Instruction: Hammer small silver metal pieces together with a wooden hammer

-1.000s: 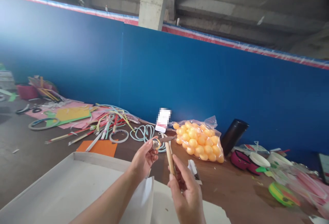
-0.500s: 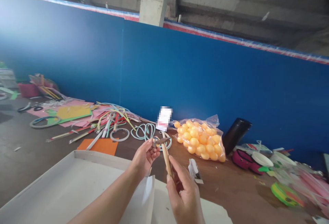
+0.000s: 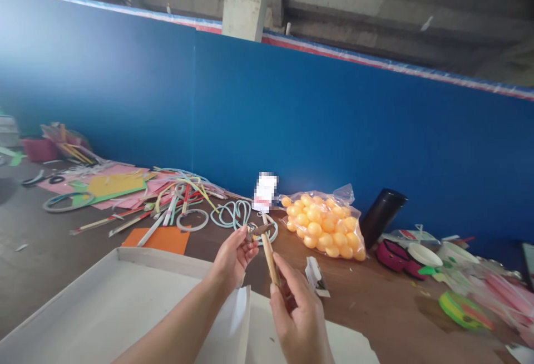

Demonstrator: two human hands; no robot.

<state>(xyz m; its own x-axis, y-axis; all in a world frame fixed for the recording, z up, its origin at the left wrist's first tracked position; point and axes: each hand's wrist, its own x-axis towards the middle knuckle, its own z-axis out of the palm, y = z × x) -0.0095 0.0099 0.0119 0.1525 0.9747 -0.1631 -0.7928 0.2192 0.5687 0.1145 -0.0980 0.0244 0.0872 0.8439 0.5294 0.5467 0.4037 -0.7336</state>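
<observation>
In the head view my right hand (image 3: 298, 308) is closed round the wooden handle of a small hammer (image 3: 270, 255). Its dark, pointed head is up, at the level of my left fingertips. My left hand (image 3: 234, 255) pinches a small shiny metal piece (image 3: 251, 232) between thumb and fingers. This piece is right beside the hammer head; whether the two touch I cannot tell. Below both hands lies a white shallow box (image 3: 167, 266), with a white sheet or flap next to it on the right.
Behind my hands are coiled pale tubes (image 3: 231, 215) and a clear bag of orange balls (image 3: 323, 227). A black cylinder (image 3: 384, 216) leans against the blue partition (image 3: 342, 124). Coloured paper and strips (image 3: 117, 185) lie left; a small opened packet (image 3: 317, 278) lies near my right hand.
The view has shifted very slightly. Both hands keep their grips, and the hammer and metal piece stay in nearly the same position.
</observation>
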